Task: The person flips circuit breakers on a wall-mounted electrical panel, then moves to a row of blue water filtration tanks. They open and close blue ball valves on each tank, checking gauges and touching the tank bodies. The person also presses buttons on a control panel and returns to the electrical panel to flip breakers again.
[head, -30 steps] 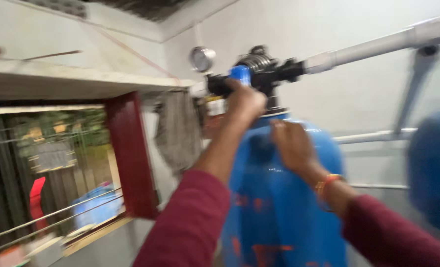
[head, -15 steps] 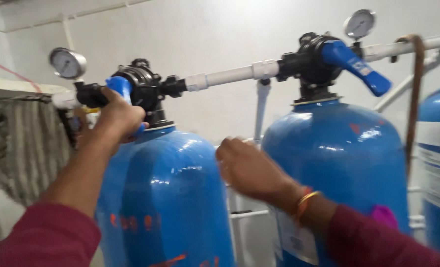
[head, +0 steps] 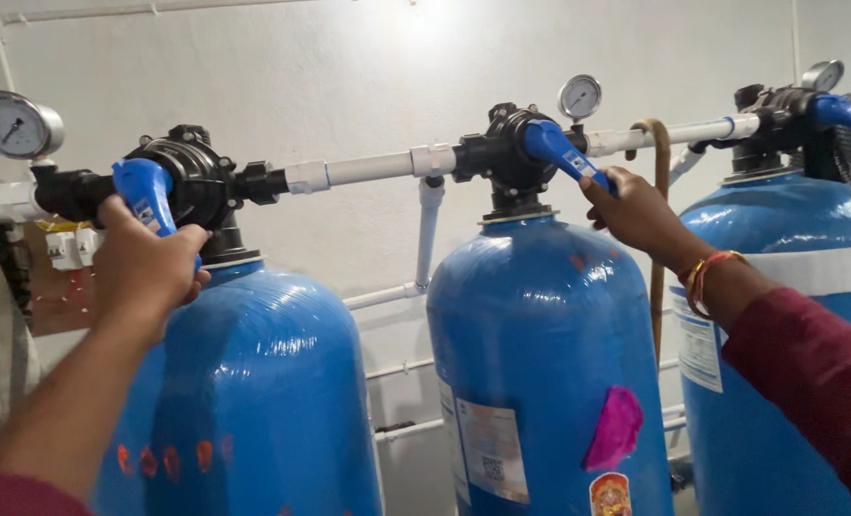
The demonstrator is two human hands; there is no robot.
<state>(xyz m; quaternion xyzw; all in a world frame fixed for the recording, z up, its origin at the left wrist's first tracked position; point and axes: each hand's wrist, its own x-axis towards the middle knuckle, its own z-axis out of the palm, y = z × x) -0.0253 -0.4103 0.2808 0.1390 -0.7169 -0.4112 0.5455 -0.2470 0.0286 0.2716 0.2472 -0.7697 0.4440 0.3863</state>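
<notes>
Left hand (head: 146, 266) clenched around blue lever (head: 145, 195) atop left tank (head: 253, 401). Right hand (head: 640, 212) grasping tip of 2nd blue lever (head: 557, 151) above middle tank (head: 540, 354).

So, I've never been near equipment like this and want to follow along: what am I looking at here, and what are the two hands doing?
The picture comes from a camera worn on the person's head, looking out over their own arms. Three tall glossy blue tanks stand in a row against a white wall, joined by a white plastic pipe. Each tank carries a black valve head with a blue lever, and round pressure gauges sit on the line. The left hand grips the blue lever on the left tank. The right hand touches the blue lever on the middle tank, fingers at its end. The third tank's lever is untouched.
</notes>
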